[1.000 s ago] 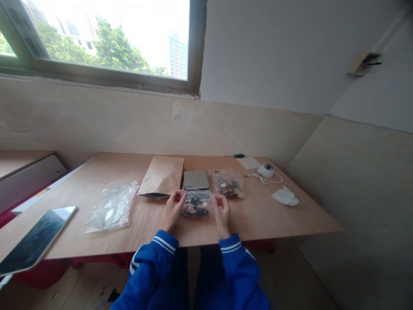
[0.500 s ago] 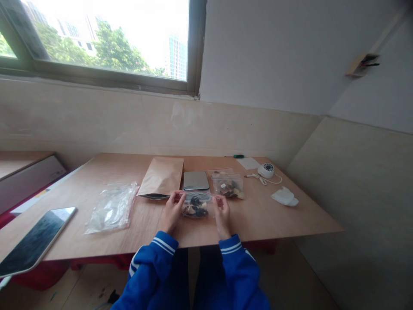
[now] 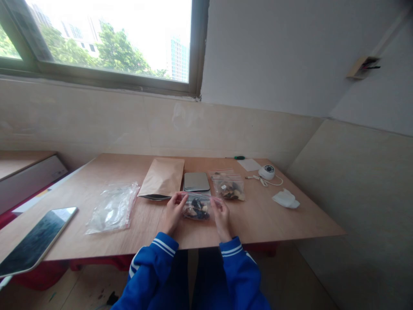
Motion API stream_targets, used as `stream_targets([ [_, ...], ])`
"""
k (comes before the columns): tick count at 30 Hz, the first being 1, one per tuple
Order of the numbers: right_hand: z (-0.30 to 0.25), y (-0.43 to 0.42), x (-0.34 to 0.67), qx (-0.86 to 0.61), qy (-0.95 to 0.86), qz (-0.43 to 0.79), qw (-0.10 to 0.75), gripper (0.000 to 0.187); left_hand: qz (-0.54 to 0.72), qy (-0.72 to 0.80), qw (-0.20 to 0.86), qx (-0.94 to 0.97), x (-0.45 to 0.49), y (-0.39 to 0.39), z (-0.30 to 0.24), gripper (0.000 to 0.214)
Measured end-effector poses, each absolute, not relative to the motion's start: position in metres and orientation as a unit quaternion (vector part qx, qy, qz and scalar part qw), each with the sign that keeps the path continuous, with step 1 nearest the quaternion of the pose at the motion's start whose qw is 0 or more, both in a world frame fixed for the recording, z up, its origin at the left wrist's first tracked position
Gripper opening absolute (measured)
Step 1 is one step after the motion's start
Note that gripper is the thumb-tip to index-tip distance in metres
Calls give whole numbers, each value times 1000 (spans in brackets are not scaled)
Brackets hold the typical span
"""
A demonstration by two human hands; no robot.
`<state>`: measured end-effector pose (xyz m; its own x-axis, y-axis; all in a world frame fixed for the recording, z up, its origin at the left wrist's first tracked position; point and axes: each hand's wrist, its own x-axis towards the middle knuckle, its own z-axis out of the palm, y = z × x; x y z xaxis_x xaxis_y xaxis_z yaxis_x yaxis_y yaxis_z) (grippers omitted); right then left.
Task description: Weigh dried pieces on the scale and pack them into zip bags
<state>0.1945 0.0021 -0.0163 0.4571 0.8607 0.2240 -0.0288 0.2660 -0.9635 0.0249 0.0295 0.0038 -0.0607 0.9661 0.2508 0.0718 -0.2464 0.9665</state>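
Note:
A clear zip bag (image 3: 196,209) with dark and pale dried pieces inside is held between my two hands near the table's front edge. My left hand (image 3: 174,212) pinches its top left corner. My right hand (image 3: 221,215) grips the top edge near the right corner. Just behind the bag lies a small kitchen scale (image 3: 196,182) with a flat metal top. A brown paper pouch (image 3: 163,177), its dark mouth facing me, rests left of the scale. To the right are filled zip bags (image 3: 229,188) with similar dried pieces, partly overlapping.
Flat clear plastic bags (image 3: 111,211) lie on the left of the wooden table (image 3: 258,224). A phone or tablet (image 3: 38,239) is at the left edge. At the right are a white round device (image 3: 266,172) with a cable, crumpled tissue (image 3: 285,199), paper (image 3: 249,165) and a green-handled screwdriver (image 3: 239,158).
My right hand has slid slightly left along the bag's top edge, and the dried pieces inside look shifted. My left hand stays at its corner.

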Motion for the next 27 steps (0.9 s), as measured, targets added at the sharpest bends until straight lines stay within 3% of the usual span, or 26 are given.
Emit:
stream_targets([
  [20,-17,1,195,-516,-432,311,671,26,565,478,374,559,25,29,0,35],
  [27,-10,-1,195,-501,-435,348,662,28,549,464,431,545,26,28,4,34],
])
